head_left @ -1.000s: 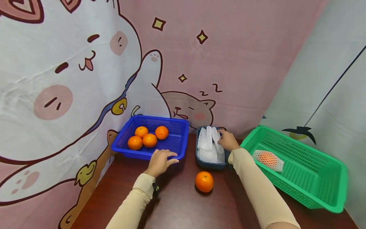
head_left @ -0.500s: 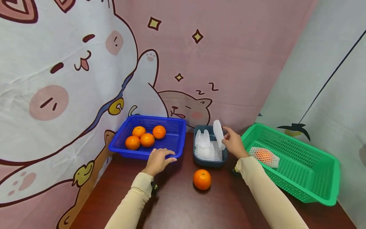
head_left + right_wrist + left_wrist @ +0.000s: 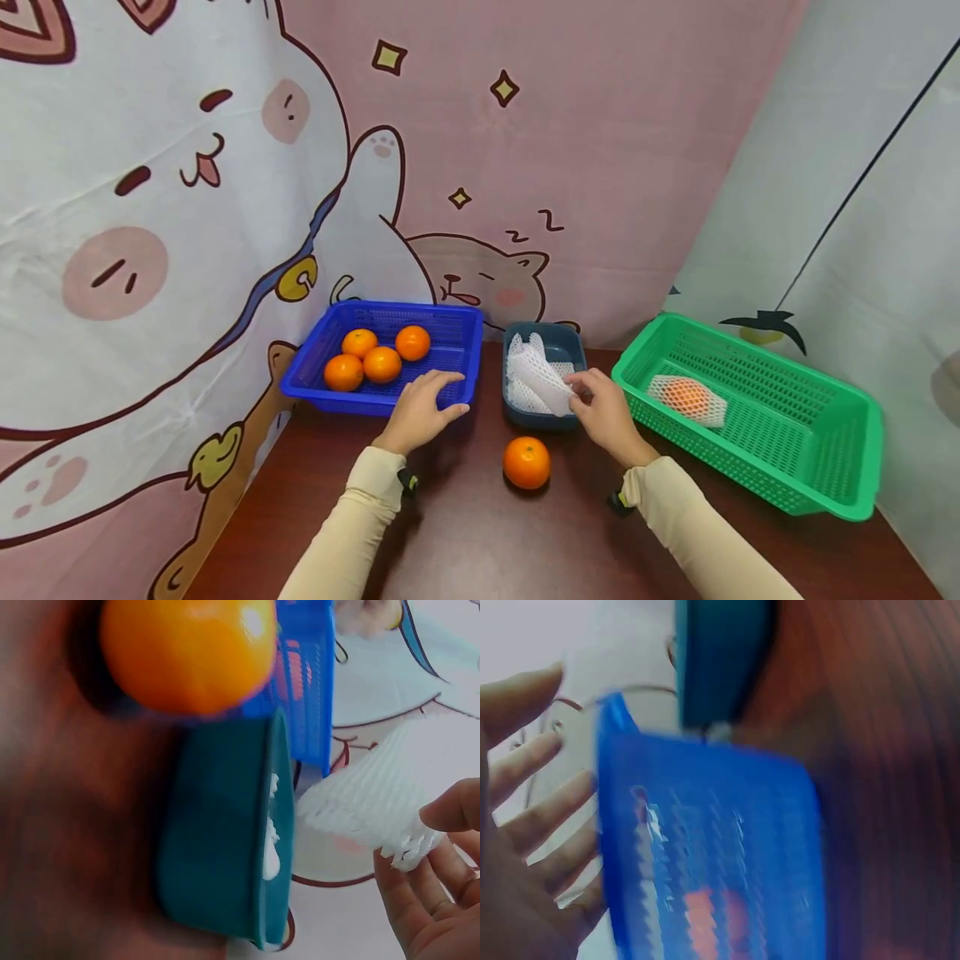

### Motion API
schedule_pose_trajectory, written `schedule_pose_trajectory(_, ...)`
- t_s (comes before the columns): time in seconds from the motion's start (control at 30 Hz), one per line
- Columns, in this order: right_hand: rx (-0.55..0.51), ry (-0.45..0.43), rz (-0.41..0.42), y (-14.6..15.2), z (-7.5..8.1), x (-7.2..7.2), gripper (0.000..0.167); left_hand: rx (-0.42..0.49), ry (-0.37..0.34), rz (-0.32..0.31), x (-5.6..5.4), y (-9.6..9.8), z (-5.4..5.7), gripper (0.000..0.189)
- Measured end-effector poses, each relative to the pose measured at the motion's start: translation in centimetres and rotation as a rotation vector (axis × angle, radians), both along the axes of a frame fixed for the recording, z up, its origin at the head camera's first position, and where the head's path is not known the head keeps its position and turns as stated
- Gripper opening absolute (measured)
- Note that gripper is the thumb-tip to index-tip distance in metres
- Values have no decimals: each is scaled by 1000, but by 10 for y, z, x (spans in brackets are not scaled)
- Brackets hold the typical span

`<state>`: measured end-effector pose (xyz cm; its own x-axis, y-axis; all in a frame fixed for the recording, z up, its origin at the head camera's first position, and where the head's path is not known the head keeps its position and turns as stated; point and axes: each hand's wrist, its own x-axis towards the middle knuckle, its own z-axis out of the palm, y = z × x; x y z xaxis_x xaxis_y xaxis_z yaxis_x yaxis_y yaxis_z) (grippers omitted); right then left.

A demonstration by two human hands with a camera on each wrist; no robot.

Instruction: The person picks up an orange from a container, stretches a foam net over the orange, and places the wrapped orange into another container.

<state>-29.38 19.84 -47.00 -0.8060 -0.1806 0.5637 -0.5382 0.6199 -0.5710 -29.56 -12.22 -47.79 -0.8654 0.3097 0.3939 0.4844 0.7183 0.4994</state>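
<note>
My right hand (image 3: 606, 414) pinches one end of a white foam net sleeve (image 3: 542, 377) between thumb and fingers, above the front of a small dark teal bin (image 3: 551, 422). More white foam nets (image 3: 522, 393) lie inside that bin. In the right wrist view the held foam net (image 3: 382, 791) hangs out over the bin's rim. My left hand (image 3: 422, 413) hovers by the near rim of the blue basket (image 3: 360, 404), fingers spread and holding nothing. On the table between my hands sits a single orange (image 3: 527, 463), just in front of the bin.
Several oranges (image 3: 382, 364) lie in the blue basket at left. A green basket (image 3: 795, 433) stands at right with one orange in a foam net (image 3: 687, 400) inside. A patterned cloth (image 3: 600, 167) hangs behind the dark wooden table (image 3: 517, 550).
My right hand has lifted one foam net from the bin and brought it nearer and slightly left. The left hand has come off the blue basket's rim.
</note>
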Motion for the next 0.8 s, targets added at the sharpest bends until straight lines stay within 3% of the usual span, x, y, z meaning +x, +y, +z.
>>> schedule_pose_trajectory(0.1,-15,21,-1,-3,-6,11,24,139,39,-67,3,18,9,46)
schedule_pose_trajectory(0.27,-39,51,2,-9,-16,20,27,386,68,-268,9,46,20,31)
schedule_pose_trajectory(0.33,-51,64,10,-10,-19,22,28,459,63,-319,11,55,23,24)
schedule_pose_trajectory(0.43,-60,82,15,-11,-25,24,30,496,47,-295,14,64,26,14)
schedule_pose_trajectory(0.6,-56,100,13,-12,-33,26,30,438,6,-148,14,74,27,25)
schedule_pose_trajectory(0.8,-32,76,3,-11,-40,27,26,379,-105,-204,14,80,24,21)
